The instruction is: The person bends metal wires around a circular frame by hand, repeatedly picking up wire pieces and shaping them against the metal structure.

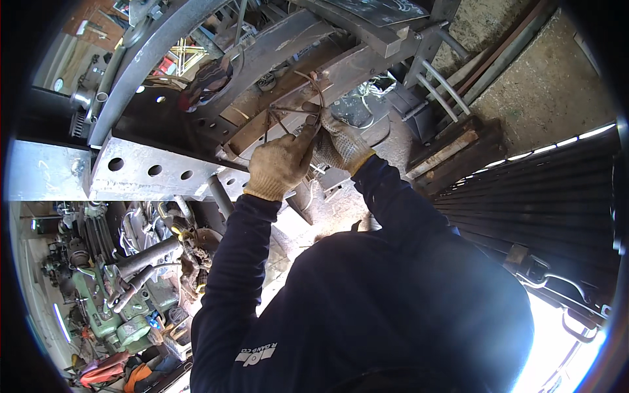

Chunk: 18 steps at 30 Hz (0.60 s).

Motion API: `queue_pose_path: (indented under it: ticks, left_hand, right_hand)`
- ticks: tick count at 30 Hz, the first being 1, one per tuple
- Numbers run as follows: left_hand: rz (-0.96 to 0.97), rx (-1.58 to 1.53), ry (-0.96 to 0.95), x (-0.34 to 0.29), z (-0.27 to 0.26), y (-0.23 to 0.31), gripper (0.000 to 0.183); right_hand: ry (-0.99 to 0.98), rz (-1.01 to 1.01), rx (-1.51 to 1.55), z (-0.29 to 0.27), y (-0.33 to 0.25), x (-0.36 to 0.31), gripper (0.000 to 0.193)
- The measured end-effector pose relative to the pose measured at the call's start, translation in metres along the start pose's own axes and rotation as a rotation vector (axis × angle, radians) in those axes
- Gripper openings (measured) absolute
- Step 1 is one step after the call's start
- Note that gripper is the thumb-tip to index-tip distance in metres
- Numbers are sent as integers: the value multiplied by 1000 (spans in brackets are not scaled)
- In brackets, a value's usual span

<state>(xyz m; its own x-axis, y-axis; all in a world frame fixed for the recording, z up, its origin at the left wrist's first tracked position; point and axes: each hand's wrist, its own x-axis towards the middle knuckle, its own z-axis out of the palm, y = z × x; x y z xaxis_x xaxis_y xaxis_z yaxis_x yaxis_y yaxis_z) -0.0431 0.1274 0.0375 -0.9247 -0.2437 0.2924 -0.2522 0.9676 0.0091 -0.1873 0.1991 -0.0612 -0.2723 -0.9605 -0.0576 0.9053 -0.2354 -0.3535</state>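
Note:
My left hand (pixel 278 164), in a tan knit work glove, is closed with its fingers at a cluster of thin dark rods (pixel 293 110). Beside it, my right hand (pixel 341 144), in a matching dotted glove, closes around the same spot, so the two hands nearly touch. A thin curved reddish-brown rod or cable (pixel 313 80) rises from between the fingers. What exactly each hand grips is hidden by the gloves. Just beyond them runs a long steel beam (pixel 354 69), slanting up to the right.
A steel plate with round holes (pixel 137 167) lies at the left, below a large curved steel bar (pixel 124 78). A green machine (pixel 95 295) stands at the lower left. Wooden blocks (pixel 452 154) lie at the right, near a dark corrugated shutter (pixel 544 190).

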Motion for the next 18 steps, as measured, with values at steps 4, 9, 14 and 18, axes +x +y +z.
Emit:
queue_pose_path:
  ticks: [4, 9, 14, 18]
  left_hand:
    - [90, -15, 41, 6, -1, -25, 28]
    - [38, -10, -25, 4, 1, -18, 25]
    - [-47, 45, 21, -4, 0, 16, 39]
    - [-74, 50, 25, -10, -10, 19, 35]
  right_hand:
    - [93, -48, 19, 4, 13, 6, 37]
    - [49, -32, 107, 9, 6, -1, 38]
    - [56, 47, -156, 12, -24, -11, 40]
    - [-12, 29, -347, 13, -32, -22, 56]
